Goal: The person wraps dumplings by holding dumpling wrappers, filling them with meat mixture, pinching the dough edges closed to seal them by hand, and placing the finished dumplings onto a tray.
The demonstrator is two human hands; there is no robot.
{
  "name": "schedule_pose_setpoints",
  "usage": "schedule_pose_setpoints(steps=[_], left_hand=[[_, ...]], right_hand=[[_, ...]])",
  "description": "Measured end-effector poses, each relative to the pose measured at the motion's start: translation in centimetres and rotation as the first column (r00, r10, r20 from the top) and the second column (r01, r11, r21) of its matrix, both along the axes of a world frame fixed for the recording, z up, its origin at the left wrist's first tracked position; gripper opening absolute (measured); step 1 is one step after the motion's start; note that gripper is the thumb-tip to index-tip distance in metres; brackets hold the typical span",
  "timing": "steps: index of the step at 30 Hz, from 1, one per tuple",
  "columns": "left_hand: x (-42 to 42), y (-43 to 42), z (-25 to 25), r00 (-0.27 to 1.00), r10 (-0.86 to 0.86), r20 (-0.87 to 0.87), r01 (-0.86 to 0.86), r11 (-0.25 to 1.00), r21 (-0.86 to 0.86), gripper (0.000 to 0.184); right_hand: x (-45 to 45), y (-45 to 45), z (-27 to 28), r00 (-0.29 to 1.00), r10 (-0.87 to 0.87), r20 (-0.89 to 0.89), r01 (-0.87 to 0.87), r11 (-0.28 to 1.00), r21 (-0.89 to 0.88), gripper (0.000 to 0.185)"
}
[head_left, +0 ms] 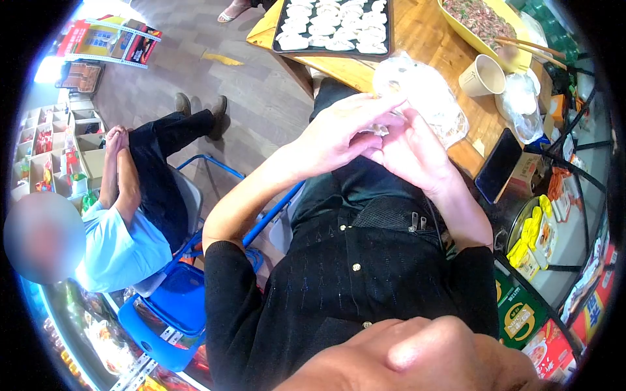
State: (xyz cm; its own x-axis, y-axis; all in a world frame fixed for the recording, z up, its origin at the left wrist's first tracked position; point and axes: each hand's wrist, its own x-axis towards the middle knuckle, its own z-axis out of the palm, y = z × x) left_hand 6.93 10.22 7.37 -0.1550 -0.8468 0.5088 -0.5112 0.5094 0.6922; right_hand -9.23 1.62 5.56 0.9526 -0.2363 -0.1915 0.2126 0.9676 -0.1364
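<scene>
Left hand (pixel 349 133) and right hand (pixel 420 153) meet, fingers curled nearly closed around a small, half-hidden dumpling (pixel 378 130), apparently supporting it from both sides! It's up by the desk (pixel 355 73), with the filling (pixel 481 25) seemingly placed within easy reach.

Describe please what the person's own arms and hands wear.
Black sleeves reach about to the elbows; the forearms below are bare. The left hand and right hand have no gloves, and no watch or bracelet shows. Whether there are rings, I cannot tell.
</scene>
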Motion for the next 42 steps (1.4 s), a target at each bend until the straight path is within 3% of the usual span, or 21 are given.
schedule_pose_setpoints(steps=[2, 5, 10, 12, 16, 18, 22, 25, 27, 30, 32, 34, 38, 42], left_hand=[[-0.1, -0.1, -0.1, 0.999, -0.006, -0.038, 0.008, 0.999, 0.051, 0.079], [-0.4, 0.1, 0.1, 0.990, 0.000, -0.142, 0.027, 0.981, 0.190, 0.078], [-0.8, 0.2, 0.6, 0.943, 0.019, -0.332, 0.113, 0.920, 0.375, 0.074], [-0.7, 0.0, 0.1, 0.965, 0.020, -0.261, 0.059, 0.955, 0.290, 0.073], [-0.7, -0.1, -0.3, 0.959, 0.035, -0.280, 0.059, 0.946, 0.320, 0.068], [-0.7, -0.3, -0.8, 0.995, 0.021, -0.094, -0.008, 0.990, 0.138, 0.063], [-0.3, -0.1, -1.1, 0.997, -0.060, 0.049, 0.052, 0.989, 0.141, 0.065], [0.1, 0.0, -0.4, 0.995, -0.087, -0.038, 0.094, 0.973, 0.212, 0.072], [0.1, 0.6, 0.6, 0.848, 0.002, -0.529, 0.276, 0.852, 0.445, 0.082], [0.8, 0.9, 0.9, 0.753, 0.046, -0.656, 0.352, 0.815, 0.461, 0.089], [1.1, 0.9, 0.4, 0.818, -0.012, -0.575, 0.283, 0.879, 0.384, 0.083], [1.2, 0.8, 0.1, 0.926, -0.029, -0.375, 0.157, 0.936, 0.315, 0.082], [1.1, 1.0, 0.1, 0.972, 0.007, -0.235, 0.076, 0.936, 0.343, 0.080], [1.0, 1.2, -0.2, 0.986, 0.142, -0.088, -0.115, 0.960, 0.257, 0.079]], right_hand=[[0.0, 0.1, 1.1, 0.993, 0.084, -0.083, -0.089, 0.994, -0.064, 0.047], [-0.4, -0.3, 0.2, 0.992, 0.130, -0.006, -0.130, 0.990, -0.050, 0.051], [-0.4, -0.2, 0.5, 0.989, 0.132, -0.063, -0.136, 0.988, -0.075, 0.057], [-0.3, -0.2, 0.5, 0.988, 0.132, -0.084, -0.141, 0.985, -0.099, 0.059], [-0.2, -0.6, -0.3, 0.986, 0.152, -0.063, -0.159, 0.980, -0.117, 0.056], [-0.2, -0.7, -0.3, 0.984, 0.178, -0.016, -0.179, 0.976, -0.126, 0.054], [-0.3, -0.6, 0.1, 0.987, 0.110, -0.115, -0.119, 0.990, -0.073, 0.053], [-0.4, -0.8, 0.1, 0.982, 0.126, -0.137, -0.137, 0.988, -0.072, 0.054], [-0.3, -1.0, 0.3, 0.979, 0.148, -0.139, -0.159, 0.985, -0.074, 0.054], [-0.1, -1.1, 0.6, 0.980, 0.166, -0.111, -0.177, 0.978, -0.107, 0.055], [0.2, -1.1, 1.0, 0.975, 0.163, -0.150, -0.178, 0.980, -0.088, 0.056], [0.4, -0.9, 1.2, 0.974, 0.156, -0.164, -0.170, 0.983, -0.073, 0.057], [0.7, -0.6, 1.7, 0.977, 0.120, -0.177, -0.126, 0.992, -0.024, 0.058], [1.1, -0.5, 1.3, 0.968, 0.117, -0.222, -0.132, 0.990, -0.055, 0.061]])
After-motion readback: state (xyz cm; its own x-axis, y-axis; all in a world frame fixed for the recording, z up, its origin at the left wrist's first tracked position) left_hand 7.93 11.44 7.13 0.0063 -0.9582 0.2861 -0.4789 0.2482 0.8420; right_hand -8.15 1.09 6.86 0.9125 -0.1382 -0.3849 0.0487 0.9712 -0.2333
